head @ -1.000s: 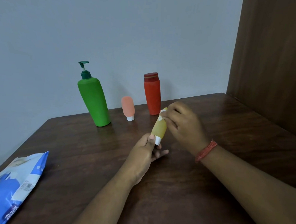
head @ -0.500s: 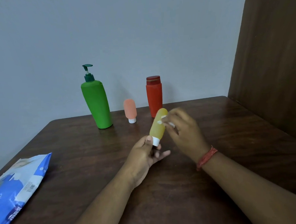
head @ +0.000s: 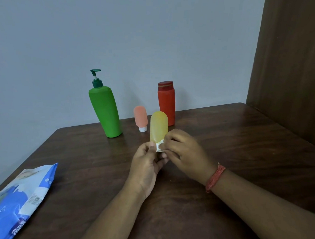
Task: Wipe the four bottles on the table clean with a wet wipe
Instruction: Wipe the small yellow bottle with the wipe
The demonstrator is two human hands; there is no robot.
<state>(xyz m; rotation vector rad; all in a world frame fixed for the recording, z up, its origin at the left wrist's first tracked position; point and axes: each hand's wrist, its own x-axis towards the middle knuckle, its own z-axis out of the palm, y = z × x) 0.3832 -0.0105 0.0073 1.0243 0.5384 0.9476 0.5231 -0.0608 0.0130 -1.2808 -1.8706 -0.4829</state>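
Left hand [head: 146, 167] grips the yellow bottle [head: 158, 126] at its cap end, bottle upright, cap down, held above the tabletop [head: 227, 143]. Right hand [head: 184, 151] pinches a small white wipe [head: 159, 146] against the bottle's lower end, by the cap. Both grips closed on something.

Other three bottles stand at the tabletop's back edge near the wall: green pump bottle [head: 105, 111], small pink bottle [head: 140, 118] (standing on its white cap), red bottle [head: 166, 102]. No readable labels on any.

Blue wipes pack [head: 20, 199] lies at the left edge; barcode visible, print too blurred to read.

Tabletop is dark brown wood grain. Plain grey wall [head: 130, 38] behind, brown wood panel [head: 292, 57] on the right. Red thread band [head: 215, 177] on the right wrist.
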